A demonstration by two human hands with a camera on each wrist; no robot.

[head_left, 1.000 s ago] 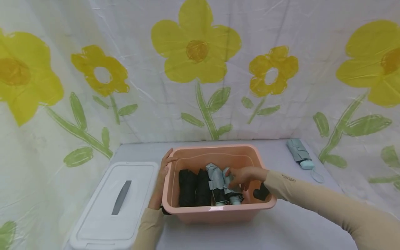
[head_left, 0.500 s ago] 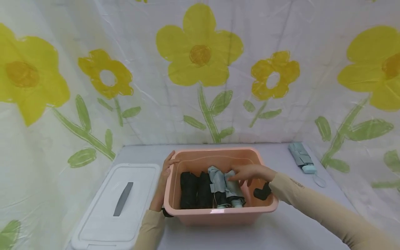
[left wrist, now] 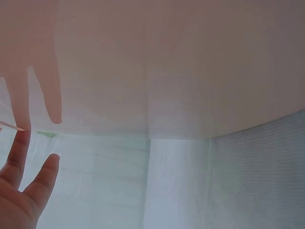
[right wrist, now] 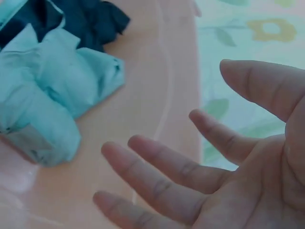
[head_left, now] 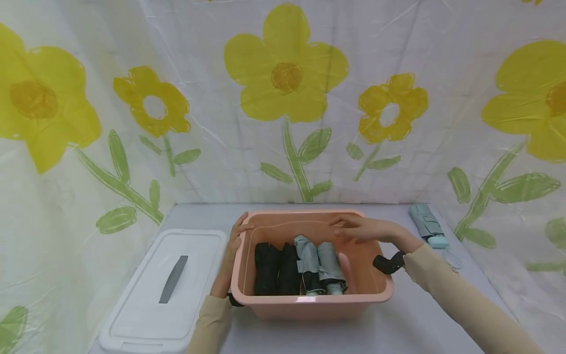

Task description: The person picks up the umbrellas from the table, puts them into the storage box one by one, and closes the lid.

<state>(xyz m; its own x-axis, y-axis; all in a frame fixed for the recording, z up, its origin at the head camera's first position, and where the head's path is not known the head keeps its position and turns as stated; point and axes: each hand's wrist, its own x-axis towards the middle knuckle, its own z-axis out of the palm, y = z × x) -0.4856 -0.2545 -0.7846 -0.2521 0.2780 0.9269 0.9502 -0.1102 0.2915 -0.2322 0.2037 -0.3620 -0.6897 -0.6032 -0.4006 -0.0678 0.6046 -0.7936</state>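
Note:
A pink plastic bin (head_left: 309, 298) stands in the middle of the table. Two black folded umbrellas (head_left: 270, 268) and two light blue folded umbrellas (head_left: 319, 261) lie side by side inside it. My left hand (head_left: 233, 248) rests flat against the bin's outer left wall (left wrist: 167, 71), fingers (left wrist: 45, 171) straight. Above the bin's back right corner hovers my right hand (head_left: 363, 229), open and holding nothing. In the right wrist view its spread fingers (right wrist: 157, 176) hang over the bin floor (right wrist: 143, 119), beside the light blue umbrellas (right wrist: 47, 95).
A third light blue folded umbrella (head_left: 426, 226) lies on the table at the back right. A white lid (head_left: 163, 290) with a grey handle lies left of the bin. A flower-printed sheet (head_left: 283, 98) closes off the back and sides.
My right hand has let go of the light blue umbrellas, risen out of the bin and drawn back to the right, empty. The left hand has stayed on the bin.

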